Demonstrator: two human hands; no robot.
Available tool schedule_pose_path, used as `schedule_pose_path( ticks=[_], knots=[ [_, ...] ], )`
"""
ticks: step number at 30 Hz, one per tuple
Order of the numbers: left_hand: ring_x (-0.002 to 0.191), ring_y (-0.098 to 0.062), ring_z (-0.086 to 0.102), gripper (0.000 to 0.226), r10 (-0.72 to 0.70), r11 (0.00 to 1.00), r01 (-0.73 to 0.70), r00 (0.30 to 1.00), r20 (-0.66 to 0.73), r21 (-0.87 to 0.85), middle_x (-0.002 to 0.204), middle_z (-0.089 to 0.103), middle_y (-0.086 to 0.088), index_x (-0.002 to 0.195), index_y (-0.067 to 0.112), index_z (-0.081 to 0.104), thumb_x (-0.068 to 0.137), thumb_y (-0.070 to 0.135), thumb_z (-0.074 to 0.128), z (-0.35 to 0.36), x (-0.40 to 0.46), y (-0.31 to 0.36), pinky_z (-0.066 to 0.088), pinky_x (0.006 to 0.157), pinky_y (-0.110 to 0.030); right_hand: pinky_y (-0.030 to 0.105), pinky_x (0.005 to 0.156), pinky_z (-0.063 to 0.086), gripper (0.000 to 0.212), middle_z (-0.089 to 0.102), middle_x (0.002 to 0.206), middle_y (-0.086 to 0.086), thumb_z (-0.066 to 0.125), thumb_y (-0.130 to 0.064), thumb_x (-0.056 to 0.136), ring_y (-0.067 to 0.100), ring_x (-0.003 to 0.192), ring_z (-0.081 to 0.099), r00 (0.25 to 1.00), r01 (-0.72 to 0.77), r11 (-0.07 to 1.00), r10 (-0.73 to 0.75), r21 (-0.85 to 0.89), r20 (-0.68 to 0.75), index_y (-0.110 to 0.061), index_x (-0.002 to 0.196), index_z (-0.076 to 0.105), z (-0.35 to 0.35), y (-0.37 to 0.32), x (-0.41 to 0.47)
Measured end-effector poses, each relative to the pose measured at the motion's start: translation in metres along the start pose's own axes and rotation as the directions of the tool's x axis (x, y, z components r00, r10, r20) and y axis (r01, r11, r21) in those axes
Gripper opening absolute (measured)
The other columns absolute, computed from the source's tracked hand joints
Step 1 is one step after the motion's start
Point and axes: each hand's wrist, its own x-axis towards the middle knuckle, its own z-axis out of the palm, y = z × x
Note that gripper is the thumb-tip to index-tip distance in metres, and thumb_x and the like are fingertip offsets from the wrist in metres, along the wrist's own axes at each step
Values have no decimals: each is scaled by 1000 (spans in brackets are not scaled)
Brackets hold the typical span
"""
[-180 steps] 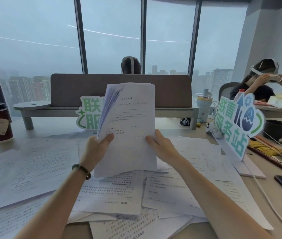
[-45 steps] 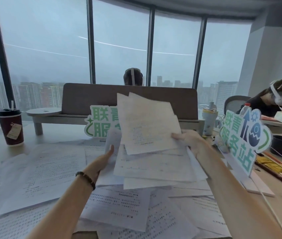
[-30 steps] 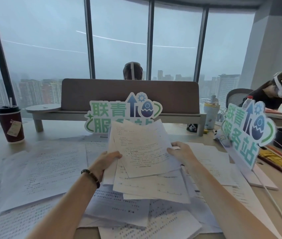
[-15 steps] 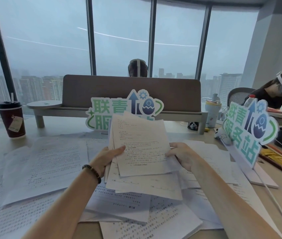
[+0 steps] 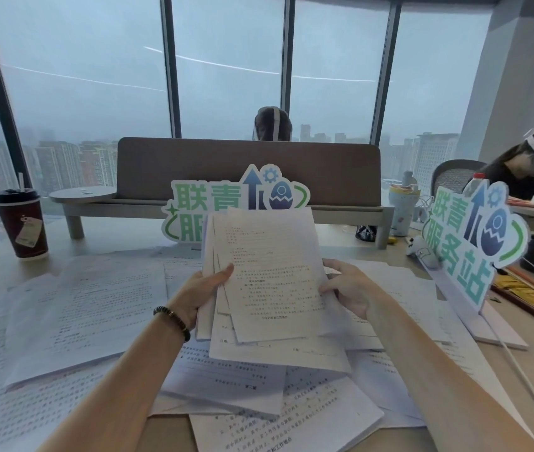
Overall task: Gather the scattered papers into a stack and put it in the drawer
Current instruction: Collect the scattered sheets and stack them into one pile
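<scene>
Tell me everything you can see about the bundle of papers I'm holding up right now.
The bundle of papers is several white printed sheets, loosely fanned and not yet squared: edges stick out at the left and bottom. The top sheet carries lines of small dark print, too blurred to read. It is held tilted up above the desk, in front of the green sign. The left hand grips its left edge, thumb on the front; the right hand holds the right edge. More loose sheets lie underneath.

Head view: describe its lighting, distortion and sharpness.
Head view: flat grey daylight from the windows, no hard shadows; wide-angle lens bows the window frames and desk edges; print on the held papers is soft, unreadable; both forearms stretch toward the corners.
</scene>
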Motion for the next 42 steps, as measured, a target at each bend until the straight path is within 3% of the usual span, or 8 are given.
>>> schedule_pose_path(
  ticks=[6,10,13,18,23,29,35,42],
  knots=[
    [97,-36,72,29,-19,1000,19,1000,13,-23,112,73,-18,119,6,64,92,14,65,2,-3,0,61,79,-47,42,80,60,24,77,106,6,60,-5,94,28,96,73,999,34,999,-34,6,43,-12,115,70,11,-1,-3],
    [91,-33,74,25,3,999,-3,1000,10,-54,107,74,-17,118,5,65,94,14,62,7,-6,1,62,70,-41,40,106,43,26,72,118,-6,59,-29,99,17,115,63,998,64,994,-64,-83,8,-19,122,66,24,7,-1],
    [95,-34,73,25,20,998,-18,999,26,-64,109,74,-16,119,7,64,95,17,61,10,-9,4,62,73,-42,33,93,47,30,68,123,-4,59,-21,99,14,110,63,999,45,997,-44,-66,20,-19,128,58,33,9,-2],
    [106,-37,69,32,0,994,7,998,64,-111,117,71,-17,126,9,61,96,20,59,15,-11,9,56,89,-53,27,67,55,21,73,101,2,57,-4,96,18,88,70,970,145,989,-144,-7,-196,-16,110,65,42,5,-6],
    [112,-37,67,30,-25,995,36,992,123,-88,121,70,-16,124,11,63,97,22,57,18,-12,10,49,99,-56,37,79,61,22,72,104,-3,55,-13,97,18,93,70,931,235,965,-257,-113,-259,-25,113,62,47,3,-9],
    [99,-30,72,16,170,977,-160,984,-61,139,111,73,-13,110,14,67,96,13,60,26,-13,15,58,87,-52,33,75,61,32,68,110,-5,52,-15,99,15,96,69,870,396,903,-427,-169,-246,-35,124,49,52,-14,-22],
    [79,-1,72,13,456,884,-427,878,-148,192,92,73,9,100,21,67,93,11,64,35,-21,34,58,63,-20,43,86,60,66,65,124,-7,50,0,96,18,111,65,782,575,807,-590,-134,-199,-45,142,36,46,-41,-32],
    [93,-14,71,12,552,827,-510,817,-169,236,97,73,4,94,30,67,92,19,67,38,-22,44,61,73,-31,53,96,54,70,54,136,-13,46,2,97,15,123,54,671,668,707,-707,-230,-225,-41,149,26,51,-52,-34]
  ],
)
